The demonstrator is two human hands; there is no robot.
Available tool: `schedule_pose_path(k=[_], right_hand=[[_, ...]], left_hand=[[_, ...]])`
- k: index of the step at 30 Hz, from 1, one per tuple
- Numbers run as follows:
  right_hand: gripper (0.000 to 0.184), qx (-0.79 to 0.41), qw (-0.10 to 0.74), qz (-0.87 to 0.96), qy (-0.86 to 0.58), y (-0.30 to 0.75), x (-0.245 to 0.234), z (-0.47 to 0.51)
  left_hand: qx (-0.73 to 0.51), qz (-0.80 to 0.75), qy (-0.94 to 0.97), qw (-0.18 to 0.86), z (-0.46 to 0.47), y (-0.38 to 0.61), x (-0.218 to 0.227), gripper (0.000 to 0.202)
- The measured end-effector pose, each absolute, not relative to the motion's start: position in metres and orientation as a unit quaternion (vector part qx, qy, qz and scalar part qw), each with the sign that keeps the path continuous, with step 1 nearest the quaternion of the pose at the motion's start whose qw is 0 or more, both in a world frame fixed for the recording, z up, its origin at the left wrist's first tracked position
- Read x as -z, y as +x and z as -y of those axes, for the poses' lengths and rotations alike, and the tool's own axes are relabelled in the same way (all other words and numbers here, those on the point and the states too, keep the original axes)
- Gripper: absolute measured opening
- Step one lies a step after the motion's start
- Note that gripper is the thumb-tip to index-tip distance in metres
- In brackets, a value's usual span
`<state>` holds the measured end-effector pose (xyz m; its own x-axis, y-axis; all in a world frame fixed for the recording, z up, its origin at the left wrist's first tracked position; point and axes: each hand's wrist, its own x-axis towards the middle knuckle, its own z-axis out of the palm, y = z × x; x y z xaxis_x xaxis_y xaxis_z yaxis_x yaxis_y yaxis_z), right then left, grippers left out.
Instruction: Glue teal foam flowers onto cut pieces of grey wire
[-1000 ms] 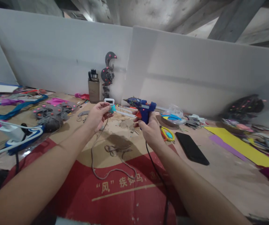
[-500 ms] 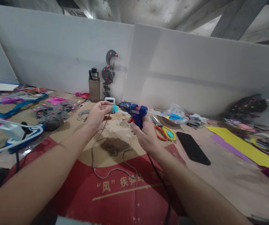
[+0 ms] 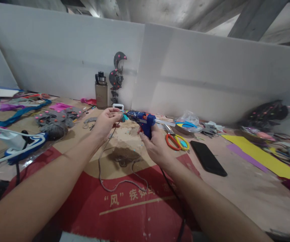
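Note:
My right hand [image 3: 154, 145] is wrapped round the grip of a blue hot glue gun [image 3: 142, 119], whose nozzle points left. Its black cable [image 3: 179, 208] trails down toward me. My left hand [image 3: 105, 122] pinches a small teal piece [image 3: 124, 117] right at the gun's nozzle. A grey cord [image 3: 114, 168] hangs from that hand and loops over the cardboard sheet [image 3: 124, 201] below. Both hands are held above the table's middle.
Orange and yellow scissors [image 3: 175, 141] and a black phone [image 3: 208, 158] lie just right of my hands. A brown bottle [image 3: 101, 94] stands at the back wall. Grey felt pieces [image 3: 55, 122] and a white and blue object [image 3: 21, 143] lie left; yellow foam sheet [image 3: 258, 155] right.
My right hand has carried the glue gun leftward until its nozzle meets the teal piece in my left hand. The scissors, hidden before, now show.

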<state>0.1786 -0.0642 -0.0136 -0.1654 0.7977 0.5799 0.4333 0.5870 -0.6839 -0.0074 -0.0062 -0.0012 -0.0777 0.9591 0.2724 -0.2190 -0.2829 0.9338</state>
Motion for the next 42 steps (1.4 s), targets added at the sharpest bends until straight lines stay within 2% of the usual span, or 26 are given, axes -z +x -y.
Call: schedule_pose_path(k=[42], right_hand=[[0.03,-0.165,0.474,0.744,-0.442,0.1793,0.0156,0.0639]], left_hand=[[-0.637,-0.369,0.481,0.476,0.0063,-0.0087,-0.0034,0.036]])
